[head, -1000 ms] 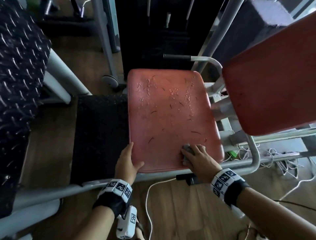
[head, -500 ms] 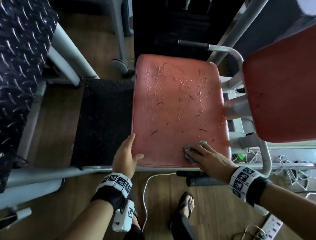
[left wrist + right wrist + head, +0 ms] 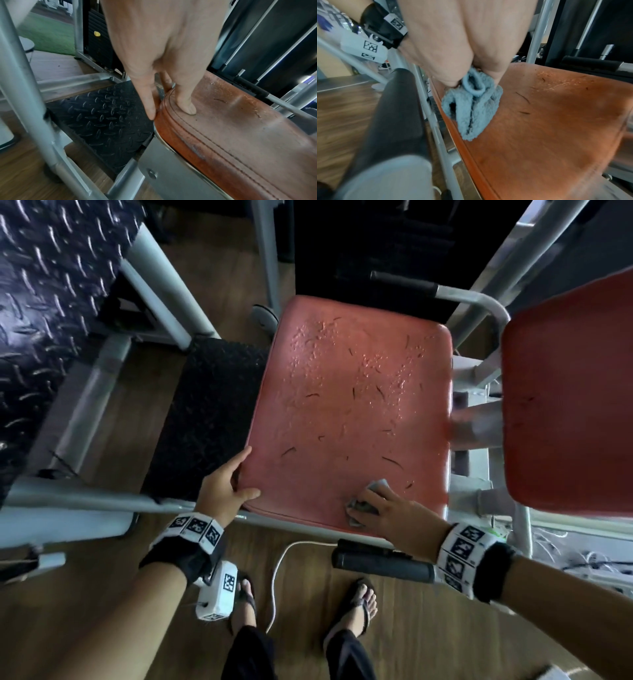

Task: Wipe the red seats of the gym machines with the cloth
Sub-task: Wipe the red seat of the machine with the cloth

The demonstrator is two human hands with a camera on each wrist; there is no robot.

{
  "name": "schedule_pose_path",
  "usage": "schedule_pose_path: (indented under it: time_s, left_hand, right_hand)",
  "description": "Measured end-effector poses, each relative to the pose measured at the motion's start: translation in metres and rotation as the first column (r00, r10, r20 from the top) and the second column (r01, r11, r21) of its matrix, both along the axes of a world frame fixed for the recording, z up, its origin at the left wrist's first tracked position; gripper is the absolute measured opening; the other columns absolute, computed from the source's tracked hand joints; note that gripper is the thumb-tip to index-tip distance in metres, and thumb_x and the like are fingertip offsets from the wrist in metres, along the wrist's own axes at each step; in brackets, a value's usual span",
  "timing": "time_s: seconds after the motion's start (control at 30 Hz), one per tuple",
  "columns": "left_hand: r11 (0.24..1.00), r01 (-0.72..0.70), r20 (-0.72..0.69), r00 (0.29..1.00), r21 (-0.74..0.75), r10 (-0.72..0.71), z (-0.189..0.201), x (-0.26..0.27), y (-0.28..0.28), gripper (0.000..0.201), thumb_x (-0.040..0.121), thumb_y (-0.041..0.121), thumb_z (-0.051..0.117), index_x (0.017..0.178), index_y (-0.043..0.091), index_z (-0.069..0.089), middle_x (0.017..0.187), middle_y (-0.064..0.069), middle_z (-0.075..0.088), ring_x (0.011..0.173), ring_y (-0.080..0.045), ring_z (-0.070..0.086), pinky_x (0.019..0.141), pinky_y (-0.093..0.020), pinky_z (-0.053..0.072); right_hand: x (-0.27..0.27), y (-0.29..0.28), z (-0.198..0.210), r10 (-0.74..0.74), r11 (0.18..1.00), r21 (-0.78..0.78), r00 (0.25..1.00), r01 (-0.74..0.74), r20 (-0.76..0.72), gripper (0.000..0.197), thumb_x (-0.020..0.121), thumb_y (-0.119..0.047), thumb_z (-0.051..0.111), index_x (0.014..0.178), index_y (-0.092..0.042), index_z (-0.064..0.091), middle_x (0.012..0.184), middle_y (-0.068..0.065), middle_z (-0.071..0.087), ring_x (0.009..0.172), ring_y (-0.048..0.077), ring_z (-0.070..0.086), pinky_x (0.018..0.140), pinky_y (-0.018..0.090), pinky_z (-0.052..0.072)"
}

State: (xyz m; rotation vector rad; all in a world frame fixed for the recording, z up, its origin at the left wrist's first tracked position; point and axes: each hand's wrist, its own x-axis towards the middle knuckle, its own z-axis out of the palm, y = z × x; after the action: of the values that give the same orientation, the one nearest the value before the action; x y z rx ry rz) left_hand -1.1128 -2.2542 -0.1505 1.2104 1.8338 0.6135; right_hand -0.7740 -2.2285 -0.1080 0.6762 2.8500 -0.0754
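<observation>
A worn red seat (image 3: 349, 412) with dark hairs and pale specks on it fills the middle of the head view. My left hand (image 3: 239, 477) grips its near-left corner, thumb (image 3: 187, 106) on top and fingers (image 3: 150, 106) along the side edge. My right hand (image 3: 373, 505) holds a bunched grey-blue cloth (image 3: 363, 503) against the seat close to its near edge, right of centre. In the right wrist view the cloth (image 3: 472, 105) hangs from my fingers onto the seat (image 3: 547, 121). A second red pad (image 3: 575, 405) stands at the right.
A black foam-covered handle (image 3: 380, 563) juts out just below the seat's near edge, under my right wrist. Grey frame tubes (image 3: 85, 501) run on both sides. A black tread plate (image 3: 205, 412) lies left of the seat. A white cable (image 3: 277, 577) and my sandalled feet are on the wooden floor.
My right hand has slid the cloth a little to the left along the seat's near edge. The head view has tilted down, showing my feet. My left hand stays on the corner.
</observation>
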Motion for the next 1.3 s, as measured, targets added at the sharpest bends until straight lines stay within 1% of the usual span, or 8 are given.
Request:
schedule_pose_path:
  time_s: [0.07, 0.2, 0.33, 0.57, 0.83, 1.0, 1.1, 1.3]
  left_hand:
    - [1.000, -0.015, -0.003, 1.000, -0.019, 0.015, -0.004, 0.000, -0.001, 0.089, 0.071, 0.005, 0.083, 0.143, 0.040, 0.044, 0.140, 0.005, 0.055, 0.122, -0.012, 0.056, 0.110, -0.031, 0.040]
    - [0.999, -0.025, 0.001, 1.000, -0.041, 0.025, -0.009, 0.001, -0.003, 0.090, 0.073, 0.005, 0.081, 0.143, 0.045, 0.041, 0.141, 0.005, 0.054, 0.124, -0.013, 0.055, 0.110, -0.035, 0.041]
    - [0.999, -0.032, 0.027, 0.999, -0.027, 0.032, -0.008, 0.000, -0.005, 0.088, 0.075, 0.006, 0.080, 0.143, 0.044, 0.041, 0.145, 0.009, 0.049, 0.130, -0.009, 0.048, 0.113, -0.031, 0.037]
    - [0.999, -0.041, 0.084, 0.996, -0.001, 0.041, -0.010, -0.002, -0.007, 0.086, 0.076, 0.008, 0.080, 0.145, 0.041, 0.041, 0.145, 0.011, 0.047, 0.130, -0.002, 0.045, 0.112, -0.023, 0.035]
    - [1.000, -0.019, 0.120, 0.993, -0.001, 0.019, -0.011, -0.006, -0.008, 0.087, 0.076, 0.014, 0.081, 0.143, 0.047, 0.037, 0.145, 0.010, 0.048, 0.130, -0.009, 0.049, 0.111, -0.040, 0.041]
    - [0.999, -0.053, 0.103, 0.993, -0.010, 0.054, -0.008, -0.004, -0.009, 0.087, 0.077, 0.013, 0.080, 0.149, 0.033, 0.034, 0.137, 0.008, 0.053, 0.114, 0.000, 0.049, 0.102, -0.023, 0.039]
    - [0.998, -0.057, 0.100, 0.993, -0.008, 0.057, -0.011, -0.006, -0.010, 0.084, 0.077, 0.016, 0.081, 0.147, 0.031, 0.037, 0.139, 0.007, 0.053, 0.122, -0.005, 0.050, 0.105, -0.024, 0.038]
    - [0.984, -0.150, 0.341, 0.924, -0.099, 0.175, -0.017, -0.021, -0.001, 0.035, 0.097, 0.016, 0.057, 0.129, 0.030, 0.057, 0.128, 0.004, 0.062, 0.114, -0.016, 0.062, 0.093, -0.042, 0.055]
  right_hand:
    - [0.007, 0.001, -0.003, -0.003, 1.000, 0.004, 1.000, 0.003, -0.013, 0.058, 0.065, -0.017, 0.072, 0.122, -0.024, 0.065, 0.109, 0.006, 0.063, 0.100, 0.027, 0.061, 0.065, 0.025, 0.054]
    - [-0.013, 0.018, -0.025, 0.005, 0.998, -0.070, 1.000, -0.006, -0.007, 0.056, 0.085, -0.016, 0.055, 0.140, -0.019, 0.045, 0.125, 0.012, 0.044, 0.112, 0.035, 0.046, 0.089, 0.044, 0.051]
    - [-0.012, 0.024, -0.031, 0.052, 0.997, -0.054, 0.999, -0.053, -0.013, 0.054, 0.090, -0.021, 0.053, 0.142, -0.014, 0.042, 0.126, 0.014, 0.041, 0.112, 0.037, 0.045, 0.098, 0.049, 0.043]
    - [-0.003, 0.026, -0.029, 0.117, 0.991, -0.056, 0.991, -0.120, -0.067, 0.057, 0.083, -0.025, 0.069, 0.136, -0.015, 0.053, 0.120, 0.011, 0.048, 0.109, 0.034, 0.050, 0.097, 0.045, 0.047]
    - [-0.021, 0.033, -0.023, 0.069, 0.988, -0.137, 0.997, -0.070, -0.016, 0.056, 0.087, -0.031, 0.066, 0.139, -0.020, 0.050, 0.124, 0.007, 0.047, 0.112, 0.029, 0.047, 0.097, 0.042, 0.046]
    - [-0.027, 0.033, -0.021, 0.110, 0.987, -0.120, 0.994, -0.106, 0.027, 0.058, 0.086, -0.029, 0.064, 0.141, -0.023, 0.046, 0.128, 0.005, 0.047, 0.116, 0.029, 0.045, 0.099, 0.043, 0.046]
    - [-0.053, 0.036, -0.026, 0.106, 0.986, -0.136, 0.994, -0.100, 0.038, 0.056, 0.089, -0.026, 0.059, 0.143, -0.026, 0.041, 0.132, 0.006, 0.044, 0.119, 0.032, 0.045, 0.094, 0.048, 0.046]
    - [-0.154, 0.047, -0.027, 0.044, 0.993, -0.103, 0.998, -0.048, -0.038, 0.056, 0.086, -0.024, 0.062, 0.140, -0.025, 0.047, 0.129, 0.007, 0.048, 0.111, 0.032, 0.046, 0.092, 0.045, 0.046]
